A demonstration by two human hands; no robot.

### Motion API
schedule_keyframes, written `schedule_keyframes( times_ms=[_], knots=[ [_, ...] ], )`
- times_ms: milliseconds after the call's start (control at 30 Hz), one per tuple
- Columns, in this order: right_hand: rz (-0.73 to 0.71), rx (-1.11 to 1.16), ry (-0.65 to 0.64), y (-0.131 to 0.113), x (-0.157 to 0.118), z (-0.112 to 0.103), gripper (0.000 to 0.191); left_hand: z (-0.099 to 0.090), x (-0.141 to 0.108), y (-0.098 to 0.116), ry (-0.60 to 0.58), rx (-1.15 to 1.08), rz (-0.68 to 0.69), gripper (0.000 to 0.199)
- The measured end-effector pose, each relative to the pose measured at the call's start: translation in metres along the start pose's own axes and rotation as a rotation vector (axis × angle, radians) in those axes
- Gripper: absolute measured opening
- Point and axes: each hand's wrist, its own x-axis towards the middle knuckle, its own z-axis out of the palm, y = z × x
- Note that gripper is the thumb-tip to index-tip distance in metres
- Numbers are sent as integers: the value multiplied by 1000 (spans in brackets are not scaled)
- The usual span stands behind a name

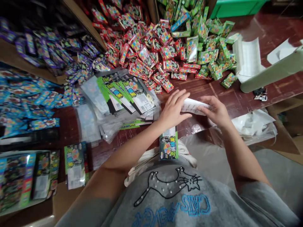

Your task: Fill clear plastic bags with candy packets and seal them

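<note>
My right hand (pixel 216 111) pinches a white sheet with rows of faint print (pixel 193 106), which looks like a label sheet, between thumb and fingers. Over its left end lies my left hand (pixel 174 106), fingers stretched and thumb apart, touching or almost touching the sheet. Below my left wrist, a black and green printed candy packet (pixel 169 146) lies at the table edge, partly covered by the hand. To the left is a fanned pile of clear bags with black and green printed cards (pixel 132 91), some bearing white labels.
Heaps of small red packets (pixel 146 50), green packets (pixel 208 53), purple packets (pixel 47 47) and blue packets (pixel 28 94) cover the back and left. A pale green bar (pixel 272 71) and a label roll (pixel 249 56) stand right. Filled packs (pixel 75 164) lie lower left.
</note>
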Motion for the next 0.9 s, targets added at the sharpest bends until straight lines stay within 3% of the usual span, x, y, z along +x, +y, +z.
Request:
schedule_keyframes(
  times_ms=[100,167,300,400,533,700,900],
  knots=[
    [62,120,34,-21,-7,-5,49,-2,28,-6,-102,-230,-132,26],
    [118,180,50,-31,-10,-10,45,-4,32,-9,-150,-412,-200,16],
    [213,254,45,-41,-15,-8,44,-2,27,-9,-172,-619,-247,29],
    [259,307,75,-42,-19,4,42,3,22,-8,-102,-584,-311,25],
    [281,271,78,-40,-21,12,50,4,18,-13,-38,-565,-443,43],
    [232,301,62,-39,-11,-5,45,-6,17,-18,-51,-546,-422,43],
    [160,269,-53,-39,-2,-17,38,-5,16,-23,-22,-556,-400,38]
  ],
)
